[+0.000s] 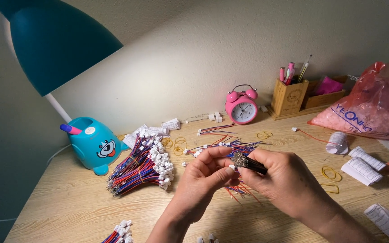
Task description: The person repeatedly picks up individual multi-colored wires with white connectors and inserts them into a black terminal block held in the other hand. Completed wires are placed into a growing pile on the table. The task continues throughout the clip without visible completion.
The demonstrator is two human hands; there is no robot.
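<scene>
Your right hand [289,180] holds a small bundle of wire leads [248,163] clamped in its fist above the middle of the table [68,202], stripped ends toward your left hand [205,175]. The left fingertips pinch what looks like one white connector [232,167] at the bundle's tip. Keep the fist tight so the ends stay level, and work one lead at a time; the banded bundle [140,168] lies toward the left edge.

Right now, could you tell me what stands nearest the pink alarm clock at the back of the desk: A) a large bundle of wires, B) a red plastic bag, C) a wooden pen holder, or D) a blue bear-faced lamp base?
C: the wooden pen holder stands just to the right of the pink alarm clock, closer than the other three.
</scene>
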